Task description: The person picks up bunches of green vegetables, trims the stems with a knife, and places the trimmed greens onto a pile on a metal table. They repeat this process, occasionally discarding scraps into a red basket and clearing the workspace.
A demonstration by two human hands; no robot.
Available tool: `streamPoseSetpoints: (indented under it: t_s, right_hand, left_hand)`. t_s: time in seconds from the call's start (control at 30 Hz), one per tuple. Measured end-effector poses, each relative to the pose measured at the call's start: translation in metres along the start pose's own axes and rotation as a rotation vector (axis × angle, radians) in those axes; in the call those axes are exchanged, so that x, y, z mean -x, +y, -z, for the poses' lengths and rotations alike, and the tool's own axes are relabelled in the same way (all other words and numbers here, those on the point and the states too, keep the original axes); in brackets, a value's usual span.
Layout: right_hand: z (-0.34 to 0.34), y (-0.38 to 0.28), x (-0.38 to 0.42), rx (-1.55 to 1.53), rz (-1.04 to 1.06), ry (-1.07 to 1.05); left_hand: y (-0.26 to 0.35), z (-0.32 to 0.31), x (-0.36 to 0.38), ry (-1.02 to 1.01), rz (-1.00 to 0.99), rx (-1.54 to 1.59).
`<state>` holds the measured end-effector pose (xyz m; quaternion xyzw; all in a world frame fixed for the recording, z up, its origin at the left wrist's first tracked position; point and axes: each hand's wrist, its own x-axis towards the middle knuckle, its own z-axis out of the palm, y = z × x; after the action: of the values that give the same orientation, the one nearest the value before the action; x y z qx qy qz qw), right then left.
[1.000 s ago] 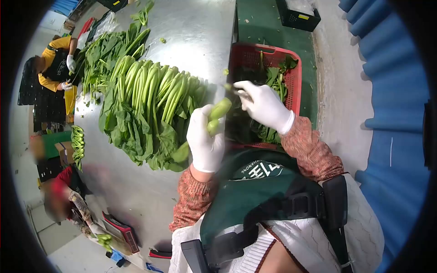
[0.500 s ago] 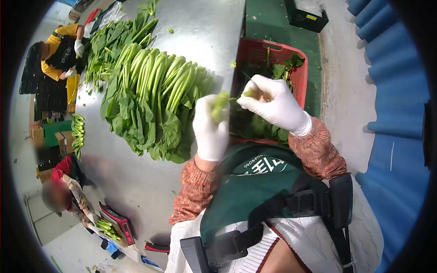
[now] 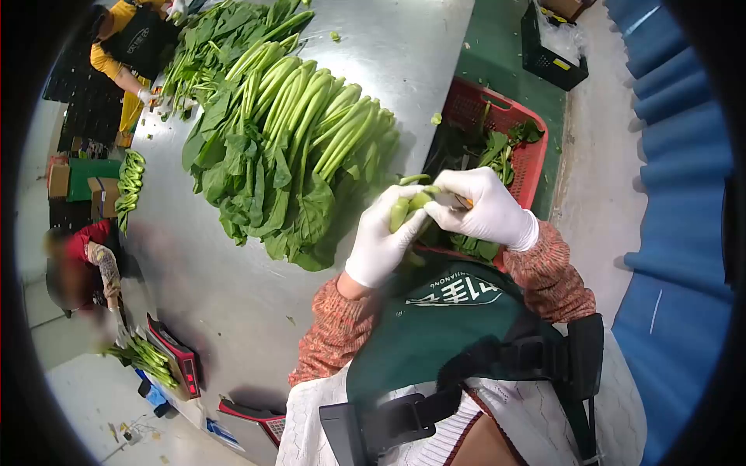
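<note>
Both my hands wear white gloves and meet in front of my chest, at the near edge of the steel table (image 3: 233,295). My left hand (image 3: 378,242) is closed around a pale green vegetable stalk (image 3: 407,206), held upright. My right hand (image 3: 488,211) pinches the upper end of the same stalk from the right. A small orange bit shows under its fingers, and I cannot tell what it is. Just left of my hands lies a big pile of leafy greens (image 3: 287,147), stems pointing away from me.
A red crate (image 3: 528,159) with leaf scraps stands beyond my hands, and a black crate (image 3: 556,66) sits on the green floor. A person in yellow (image 3: 128,43) handles greens at the far end. Another person (image 3: 85,260) works on the left near two scales (image 3: 175,357).
My hands have come together and dropped closer to my chest. The right hand, earlier apart over the red crate, now grips the end of the stalk held by the left.
</note>
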<state>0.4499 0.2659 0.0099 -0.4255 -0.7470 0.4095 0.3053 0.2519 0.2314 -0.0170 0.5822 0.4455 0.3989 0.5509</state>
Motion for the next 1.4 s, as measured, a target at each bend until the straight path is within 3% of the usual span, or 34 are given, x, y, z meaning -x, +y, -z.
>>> streamPoseSetpoints:
  t_s: [0.07,0.1,0.13,0.17,0.23,0.3,0.37,0.43,0.47,0.5,0.63,0.8,0.83,0.87,0.93,1.1,1.17,1.27,1.37,1.4]
  right_hand:
    - [0.006,-0.003,-0.003,0.081,0.104,-0.078]
    - [0.009,-0.006,-0.005,0.020,-0.005,-0.171]
    - [0.013,0.000,-0.007,0.091,0.054,-0.215]
    - [0.016,0.008,-0.008,0.163,0.114,-0.257]
    - [0.029,0.010,-0.009,0.232,0.024,-0.386]
    - [0.037,0.031,-0.011,0.334,-0.047,-0.301]
    - [0.046,0.067,-0.024,0.838,-0.157,-0.308]
    - [0.044,0.066,-0.054,0.876,-0.143,-0.185]
    - [0.037,0.068,-0.074,0.707,-0.026,-0.101]
    - [0.028,0.068,-0.097,0.534,0.086,-0.018]
    - [-0.017,0.048,-0.198,0.337,-0.008,0.034]
    - [-0.046,0.053,-0.247,0.296,-0.012,-0.125]
    - [-0.046,0.054,-0.247,0.283,-0.039,-0.136]
    - [-0.047,0.066,-0.242,0.031,0.093,-0.053]
    - [-0.021,0.024,-0.215,-0.181,0.052,-0.151]
    - [0.002,-0.020,-0.140,-0.200,0.100,-0.131]
    - [0.005,-0.030,-0.105,-0.221,0.203,-0.061]
    - [0.020,-0.017,-0.073,-0.378,0.255,0.075]
    - [0.033,-0.005,-0.043,0.213,0.186,0.283]
    - [0.033,-0.004,-0.033,0.204,0.163,0.276]
  left_hand:
    - [0.000,0.009,-0.001,0.003,-0.169,-0.247]
    - [0.000,0.012,-0.001,0.006,-0.254,-0.372]
    - [-0.002,0.014,0.000,0.052,-0.317,-0.514]
    - [0.001,0.019,-0.001,0.160,-0.333,-0.622]
    - [0.008,0.040,-0.001,0.383,-0.359,-0.834]
    - [-0.013,0.073,0.011,0.548,-0.175,-0.656]
    - [0.003,0.081,0.019,0.528,-0.002,-0.380]
    - [0.002,0.074,0.019,0.492,0.041,-0.258]
    - [0.007,0.064,0.015,0.470,0.098,-0.083]
    - [-0.005,0.059,0.012,0.468,0.046,-0.186]
    - [-0.009,0.043,0.007,0.405,-0.008,-0.255]
    - [0.004,0.055,0.012,0.478,-0.002,-0.292]
    - [0.005,0.058,0.012,0.514,-0.040,-0.354]
    - [0.005,0.060,0.012,0.549,-0.076,-0.414]
    - [0.006,0.063,0.012,0.613,-0.159,-0.538]
    - [0.039,0.051,-0.019,0.712,-0.416,-1.001]
    - [0.054,0.044,-0.025,0.585,-0.394,-1.114]
    - [0.066,0.025,-0.028,0.501,-0.422,-0.871]
    - [0.068,0.009,-0.030,0.464,-0.382,-0.762]
    - [0.067,0.004,-0.029,0.446,-0.369,-0.779]
